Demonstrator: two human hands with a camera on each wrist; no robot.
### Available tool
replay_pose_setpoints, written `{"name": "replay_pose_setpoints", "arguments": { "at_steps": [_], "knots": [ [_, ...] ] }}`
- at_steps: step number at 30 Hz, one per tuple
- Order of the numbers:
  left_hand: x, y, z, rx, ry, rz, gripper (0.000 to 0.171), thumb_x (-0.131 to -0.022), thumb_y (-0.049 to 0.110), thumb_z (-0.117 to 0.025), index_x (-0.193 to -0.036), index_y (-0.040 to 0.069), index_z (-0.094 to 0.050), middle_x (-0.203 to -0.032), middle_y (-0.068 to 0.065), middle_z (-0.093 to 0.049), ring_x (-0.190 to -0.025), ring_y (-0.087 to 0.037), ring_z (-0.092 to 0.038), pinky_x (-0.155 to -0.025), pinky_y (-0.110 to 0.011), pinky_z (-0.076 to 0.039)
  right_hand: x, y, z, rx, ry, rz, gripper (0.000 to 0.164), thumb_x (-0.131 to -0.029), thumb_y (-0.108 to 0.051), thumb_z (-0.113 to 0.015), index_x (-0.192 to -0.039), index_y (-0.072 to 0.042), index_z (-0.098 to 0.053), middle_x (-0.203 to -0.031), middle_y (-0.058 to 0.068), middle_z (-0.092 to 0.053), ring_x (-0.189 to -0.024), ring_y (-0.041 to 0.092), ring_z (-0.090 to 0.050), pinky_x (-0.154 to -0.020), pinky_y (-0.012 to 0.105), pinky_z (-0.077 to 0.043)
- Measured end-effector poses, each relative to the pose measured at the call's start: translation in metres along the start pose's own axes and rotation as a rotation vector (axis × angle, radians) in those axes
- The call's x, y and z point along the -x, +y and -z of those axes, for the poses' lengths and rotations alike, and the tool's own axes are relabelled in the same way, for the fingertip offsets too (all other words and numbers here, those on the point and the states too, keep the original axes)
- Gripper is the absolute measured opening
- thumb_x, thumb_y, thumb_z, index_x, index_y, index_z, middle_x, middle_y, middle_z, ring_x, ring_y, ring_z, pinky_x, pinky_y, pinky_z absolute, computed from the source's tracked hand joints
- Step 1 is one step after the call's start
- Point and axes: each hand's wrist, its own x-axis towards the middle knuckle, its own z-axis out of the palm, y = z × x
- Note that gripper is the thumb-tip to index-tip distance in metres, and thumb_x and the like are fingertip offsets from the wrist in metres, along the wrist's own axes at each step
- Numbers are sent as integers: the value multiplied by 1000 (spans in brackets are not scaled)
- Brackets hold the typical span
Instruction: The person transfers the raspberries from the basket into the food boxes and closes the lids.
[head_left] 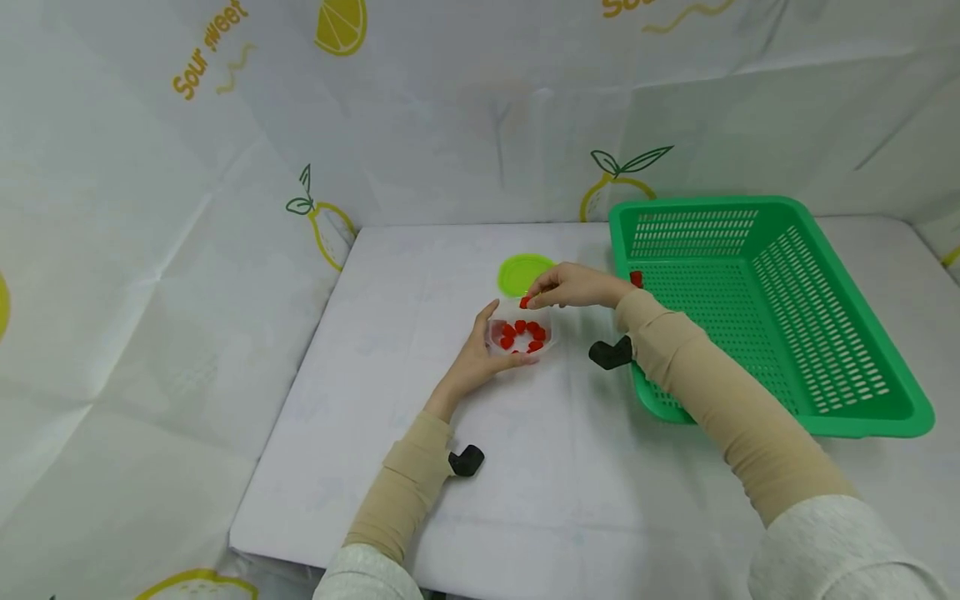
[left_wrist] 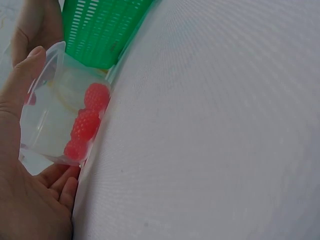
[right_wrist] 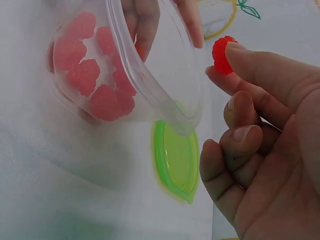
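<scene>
My right hand point(head_left: 577, 285) pinches a red raspberry point(right_wrist: 223, 55) between thumb and index finger, while its other fingers curl in loosely. It is just above the far rim of a clear plastic container point(left_wrist: 42, 120) that stands on the table. Several raspberries point(right_wrist: 84, 76) lie spread over the container's bottom. With thumb on the near side and fingers round the far side, my left hand point(head_left: 474, 360) holds the container from the left. Behind it a lime-green lid point(head_left: 521, 273) lies flat, partly covered by my right fingers in the head view.
A big green plastic basket point(head_left: 873, 308) stands on the right of the white-covered table point(head_left: 540, 483), under my right forearm. Inside its left wall is a small dark red thing point(head_left: 637, 278), partly hidden by my wrist. A lemon-print cloth point(head_left: 450, 125) hangs behind the table.
</scene>
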Motion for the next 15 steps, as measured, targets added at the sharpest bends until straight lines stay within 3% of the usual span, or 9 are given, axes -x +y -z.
{"name": "replay_pose_setpoints", "arguments": {
  "at_steps": [6,15],
  "knots": [
    [0,0,0,9,1,21,101,-66,54,-77,-140,51,-9,-147,5,-32,-137,-16,-29,-112,-50,-27,-3,2,-3,49,-34,-16,28,-89,-36,-61,-108,-17,-68,-107,8,-66,-93,22,-51,-80,31,-47],
    [1,1,0,-11,6,0,102,-69,49,-78,-144,45,-8,-147,2,-33,-138,-19,-29,-112,-52,-26,-2,2,-3,134,-60,-24,29,-91,-32,-59,-110,-13,-69,-107,6,-68,-94,20,-53,-81,32,-46]
  ]
}}
